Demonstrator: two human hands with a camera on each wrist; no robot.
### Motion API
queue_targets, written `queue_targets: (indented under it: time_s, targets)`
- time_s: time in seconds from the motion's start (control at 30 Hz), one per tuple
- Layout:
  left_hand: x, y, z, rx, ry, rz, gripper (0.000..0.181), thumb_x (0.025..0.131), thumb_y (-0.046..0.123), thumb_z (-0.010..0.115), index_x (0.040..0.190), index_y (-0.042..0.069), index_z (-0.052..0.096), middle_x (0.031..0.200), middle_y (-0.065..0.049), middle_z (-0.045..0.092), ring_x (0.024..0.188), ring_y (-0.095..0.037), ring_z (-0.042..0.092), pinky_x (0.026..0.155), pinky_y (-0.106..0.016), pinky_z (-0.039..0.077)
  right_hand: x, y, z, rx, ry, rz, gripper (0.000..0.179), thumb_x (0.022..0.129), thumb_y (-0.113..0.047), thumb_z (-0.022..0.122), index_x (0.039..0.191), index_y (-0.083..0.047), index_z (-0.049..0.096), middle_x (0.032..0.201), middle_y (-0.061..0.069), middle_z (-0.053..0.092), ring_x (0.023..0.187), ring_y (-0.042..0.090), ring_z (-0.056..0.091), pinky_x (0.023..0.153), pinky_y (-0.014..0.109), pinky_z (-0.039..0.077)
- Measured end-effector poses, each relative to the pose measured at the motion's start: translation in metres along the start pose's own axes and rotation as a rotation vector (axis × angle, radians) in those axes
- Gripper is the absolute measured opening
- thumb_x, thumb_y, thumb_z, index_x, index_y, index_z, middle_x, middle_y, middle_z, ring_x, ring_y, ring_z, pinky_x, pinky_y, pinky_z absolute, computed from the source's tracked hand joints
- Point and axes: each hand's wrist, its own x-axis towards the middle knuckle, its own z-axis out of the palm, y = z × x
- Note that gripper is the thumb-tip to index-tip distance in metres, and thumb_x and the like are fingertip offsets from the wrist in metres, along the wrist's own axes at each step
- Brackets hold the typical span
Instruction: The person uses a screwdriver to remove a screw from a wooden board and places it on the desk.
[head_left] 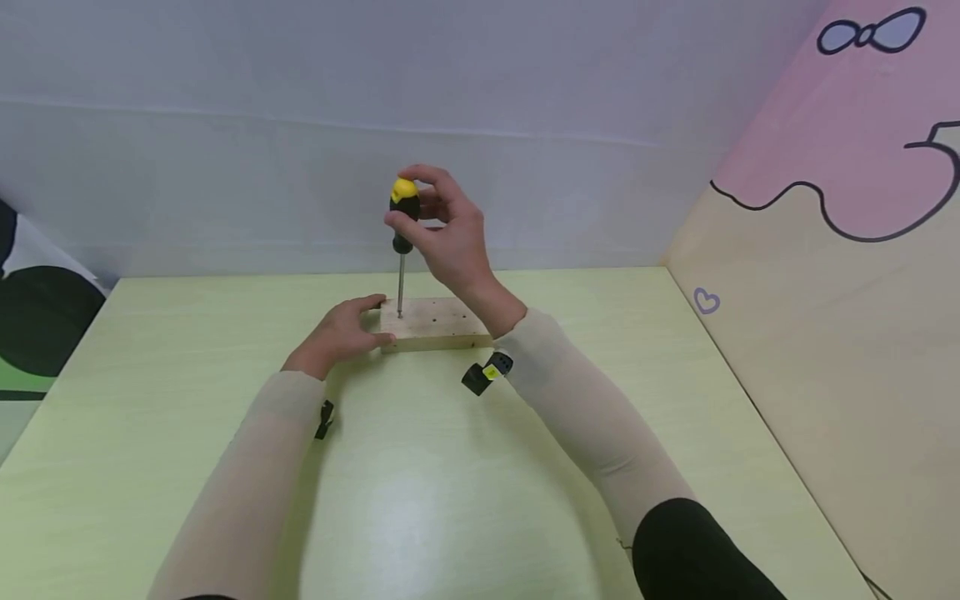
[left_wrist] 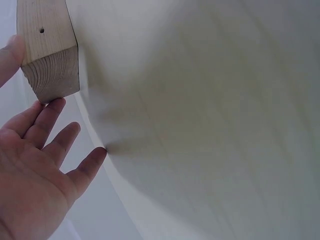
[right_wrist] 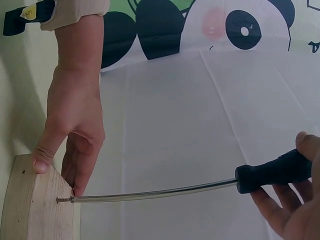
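Currently the screw (right_wrist: 64,200) isn't fully sunk in the wooden block (head_left: 435,333), depth unclear; the right hand (head_left: 456,237) grips the screwdriver (right_wrist: 272,173), the left hand (head_left: 345,330) holds the block's end.

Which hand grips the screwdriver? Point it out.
The right hand, raised above the wooden block, grips the yellow-and-black screwdriver; the left hand, lower down, holds one end of the block instead.

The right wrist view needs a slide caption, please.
Screwdriver in right hand meets protruding screw; left hand holds wooden block.
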Motion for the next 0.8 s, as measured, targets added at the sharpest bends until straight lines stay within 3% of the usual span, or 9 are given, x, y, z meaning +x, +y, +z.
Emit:
queue_targets:
  time_s: [0.27,0.53,0.8]
  targets:
    - [0.001,0.002,-0.002,0.032,-0.007,-0.010,0.080,0.087,0.036,0.068,0.153,0.014,0.028,0.157,-0.020,0.028,0.144,-0.043,0.022,0.113,-0.061,0.025,0.005,-0.002,-0.004,-0.023,-0.060,0.023,0.041,0.089,-0.012,0.068,0.128,-0.008,0.057,0.106,0.015,0.066,0.089,0.020,0.069,0.080,0.025,0.055]
    - [0.001,0.002,-0.003,0.031,-0.010,-0.003,0.078,0.089,0.035,0.067,0.153,0.012,0.028,0.156,-0.020,0.028,0.144,-0.042,0.023,0.113,-0.060,0.025,0.009,-0.006,-0.004,-0.092,-0.154,0.049,0.037,0.097,-0.007,0.056,0.132,-0.010,0.049,0.112,0.015,0.060,0.093,0.022,0.068,0.079,0.024,0.056]
    - [0.003,0.000,-0.004,0.034,-0.008,0.005,0.078,0.089,0.034,0.067,0.153,0.012,0.029,0.156,-0.020,0.028,0.144,-0.043,0.023,0.113,-0.060,0.024,0.013,-0.008,-0.001,-0.090,-0.175,0.086,0.034,0.098,-0.002,0.049,0.131,-0.013,0.048,0.122,0.015,0.057,0.098,0.023,0.067,0.081,0.026,0.055]
